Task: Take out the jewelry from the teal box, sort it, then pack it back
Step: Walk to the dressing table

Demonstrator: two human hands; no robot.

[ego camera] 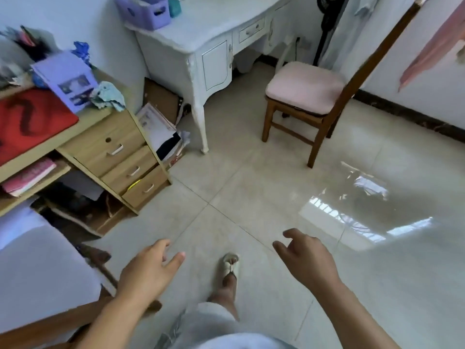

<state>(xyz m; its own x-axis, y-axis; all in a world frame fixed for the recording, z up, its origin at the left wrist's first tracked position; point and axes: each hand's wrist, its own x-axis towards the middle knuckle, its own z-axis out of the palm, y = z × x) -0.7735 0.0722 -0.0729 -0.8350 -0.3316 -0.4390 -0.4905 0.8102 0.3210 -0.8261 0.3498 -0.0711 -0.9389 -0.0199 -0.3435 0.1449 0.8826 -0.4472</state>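
Up at 11 o'clock on white vanity (206, 28), teal box (174, 6) beside purple basket (147, 11): prob light, rigid; grip its sides. Left hand (148, 270) & right hand (309, 258) empty, fingers loosely spread.

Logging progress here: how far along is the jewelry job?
Nothing looks done. Both hands, left and right, are empty and open above the floor. A teal box sits on the white desk beside a purple basket. Fetching, sorting and repacking all remain.
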